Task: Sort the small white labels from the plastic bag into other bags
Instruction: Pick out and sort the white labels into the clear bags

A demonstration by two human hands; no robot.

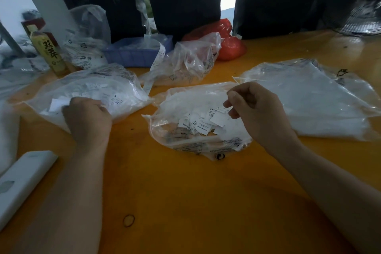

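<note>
Clear plastic, crumpled and open-mouthed: the centre bag (pixel 198 121) at the middle of the orange surface (pixel 185 192), heaped with small white labels (pixel 203 121), some printed. Right hand (pixel 255 109) poised over the heap's 3 o'clock edge, thumb and forefinger curled toward each other above the top labels; hard to tell whether a label is pinched between those fingers (pixel 232 97) or merely about to be. Loose labels just below and toward 8 o'clock of the fingertips, long sides running roughly 10 to 4. Right hand plainly the nearer one to the pile.

Left hand (pixel 86 115) at 9 o'clock, knuckles up, fingers curled into the left bag (pixel 92 93) and gripping a white label (pixel 59 103) that juts out at 10 o'clock of the fist. Judged from this: one label going into the left bag while the next is picked from the centre. Next pick likely to call for a light pinch on a single slip, the labels lying overlapped and apt to lift in twos.

Farther out: a flat right bag (pixel 309 97) of white contents at 3 o'clock, another clear bag (pixel 185 64) at 12, a red bag (pixel 228 43) and blue tray (pixel 138 51) behind, a bottle (pixel 49 51) at 10, a white flat object (pixel 22 179) at 8, a rubber band (pixel 128 220) at 6.
</note>
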